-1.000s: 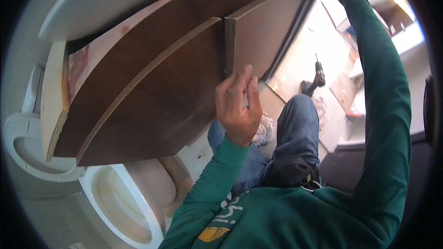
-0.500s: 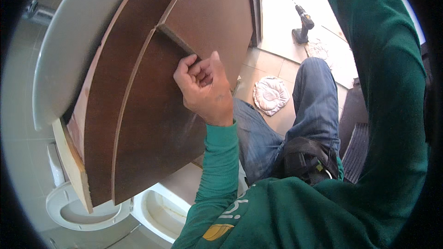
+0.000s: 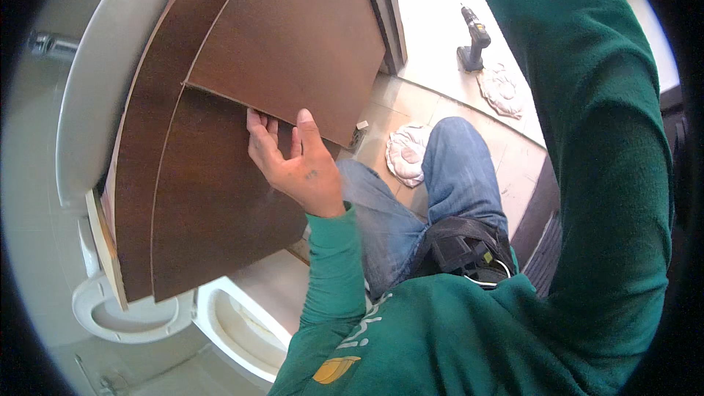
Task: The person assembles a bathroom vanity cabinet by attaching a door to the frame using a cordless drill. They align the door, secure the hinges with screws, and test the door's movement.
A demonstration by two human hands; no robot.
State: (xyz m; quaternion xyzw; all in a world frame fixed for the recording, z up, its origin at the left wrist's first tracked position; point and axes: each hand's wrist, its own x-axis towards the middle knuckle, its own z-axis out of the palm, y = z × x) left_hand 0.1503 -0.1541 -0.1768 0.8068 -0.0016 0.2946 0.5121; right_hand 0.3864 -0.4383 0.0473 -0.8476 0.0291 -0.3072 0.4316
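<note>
My left hand [image 3: 297, 169] is at the lower edge of a flat brown board [image 3: 293, 37]. Its fingertips meet that edge and look partly tucked behind it, while the thumb stands apart over the board's face. This board lies over a larger dark brown panel [image 3: 213, 191], which curves in the wide view and shows below and left of it. My right arm [image 3: 609, 147], in a green sleeve, reaches up past the top right of the picture. The right hand itself is out of sight.
A cordless drill [image 3: 475, 40] stands at the upper right, near a crumpled round cloth [image 3: 501, 92]. Another round cloth [image 3: 405, 154] lies on the tiles by my knee. At lower left are a white toilet seat [image 3: 92, 323] and bowl [image 3: 213, 308]. A dark frame [image 3: 385, 11] borders the board.
The brown board has shifted down and left against the panel, and its thick edge now looks thin. My left hand has moved left, its curled fingers straightening towards the board's edge.
</note>
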